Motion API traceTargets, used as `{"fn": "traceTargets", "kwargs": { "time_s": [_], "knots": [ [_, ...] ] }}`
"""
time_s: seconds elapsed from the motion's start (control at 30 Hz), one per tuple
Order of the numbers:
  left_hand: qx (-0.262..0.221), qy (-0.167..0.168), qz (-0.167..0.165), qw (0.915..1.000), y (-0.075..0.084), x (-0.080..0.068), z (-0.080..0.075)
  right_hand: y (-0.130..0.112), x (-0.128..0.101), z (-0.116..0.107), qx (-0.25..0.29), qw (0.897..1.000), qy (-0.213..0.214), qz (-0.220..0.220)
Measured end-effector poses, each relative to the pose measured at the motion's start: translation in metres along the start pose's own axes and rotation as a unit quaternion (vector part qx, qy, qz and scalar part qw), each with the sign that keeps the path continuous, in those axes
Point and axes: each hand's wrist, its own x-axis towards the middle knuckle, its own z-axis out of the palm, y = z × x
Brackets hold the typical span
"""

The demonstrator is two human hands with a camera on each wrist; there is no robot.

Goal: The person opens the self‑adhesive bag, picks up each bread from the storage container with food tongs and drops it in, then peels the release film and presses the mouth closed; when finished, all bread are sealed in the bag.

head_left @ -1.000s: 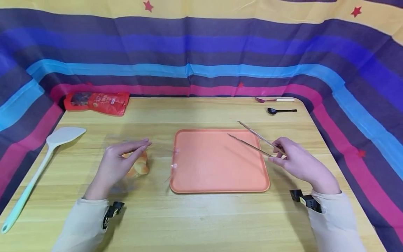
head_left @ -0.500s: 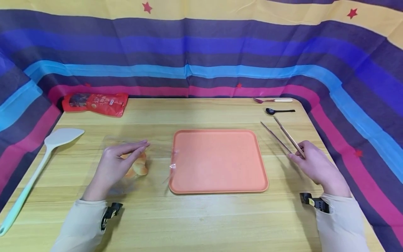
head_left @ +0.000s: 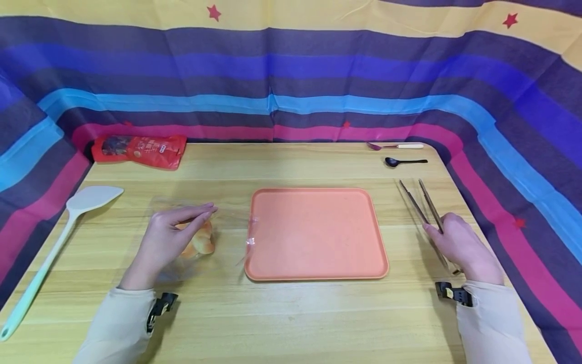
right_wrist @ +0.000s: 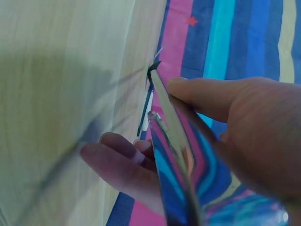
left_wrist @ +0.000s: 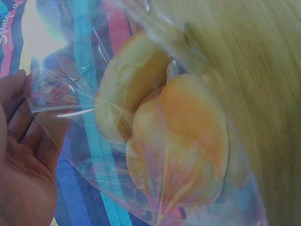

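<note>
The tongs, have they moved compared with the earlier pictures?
Yes. The tongs in the right hand went from above the orange tray rightward, and now sit beside its right edge over the table.

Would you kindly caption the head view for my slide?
Left hand rests on a clear-bagged bread roll; right hand holds metal tongs beside an orange rectangular tray.

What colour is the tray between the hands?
Salmon orange, plain, no pattern: the tray shows best in the head view.
</note>
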Motion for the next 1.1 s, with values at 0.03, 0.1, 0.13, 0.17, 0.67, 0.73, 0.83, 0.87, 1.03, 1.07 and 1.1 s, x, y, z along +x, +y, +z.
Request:
{"fn": "traceTargets", "kwargs": {
  "time_s": [0.03, 0.1, 0.13, 0.17, 0.67, 0.73, 0.83, 0.87, 1.03, 1.07, 1.1],
  "knots": [
    [0.002, -0.002, -0.004, 1.0, 0.0002, 0.0001, -0.0001, 0.0001, 0.0001, 0.0003, 0.0, 1.0, -0.003, 0.004],
    [0.005, -0.006, -0.01, 0.9999, 0.0005, 0.0004, 0.0, -0.0002, 0.0006, 0.0006, -0.002, 1.0, -0.012, 0.015],
    [0.005, -0.007, -0.013, 0.9999, 0.0007, 0.0006, 0.0, -0.0004, 0.0007, 0.0006, -0.003, 1.0, -0.015, 0.018],
    [0.006, -0.008, -0.014, 0.9999, 0.0009, 0.0008, 0.0, -0.0005, 0.0009, 0.0006, -0.004, 1.0, -0.019, 0.023],
    [0.006, -0.011, -0.015, 0.9998, 0.0014, 0.0001, -0.0002, -0.0029, 0.0017, -0.0002, -0.046, 0.994, -0.076, 0.07],
    [-0.001, -0.012, -0.014, 0.9998, 0.0017, -0.0001, -0.0006, -0.003, 0.0017, 0.0, -0.052, 0.992, -0.084, 0.076],
    [-0.01, -0.014, -0.021, 0.9996, 0.0024, -0.0003, -0.0011, -0.002, 0.0014, 0.0001, -0.054, 0.991, -0.094, 0.083],
    [-0.01, -0.014, -0.022, 0.9996, 0.0024, -0.0004, -0.0011, -0.0014, 0.0014, 0.0, -0.055, 0.99, -0.096, 0.083],
    [-0.004, -0.012, -0.023, 0.9997, 0.0031, -0.0004, -0.0016, -0.001, -0.0007, -0.0024, -0.054, 0.993, -0.071, 0.074],
    [-0.003, -0.01, -0.022, 0.9997, 0.003, -0.0004, -0.0016, -0.0016, -0.0012, -0.0031, -0.054, 0.995, -0.051, 0.069],
    [-0.002, -0.007, -0.02, 0.9998, 0.0029, -0.0002, -0.0015, -0.003, -0.0017, -0.0036, -0.052, 0.996, -0.027, 0.061]
  ]
}}
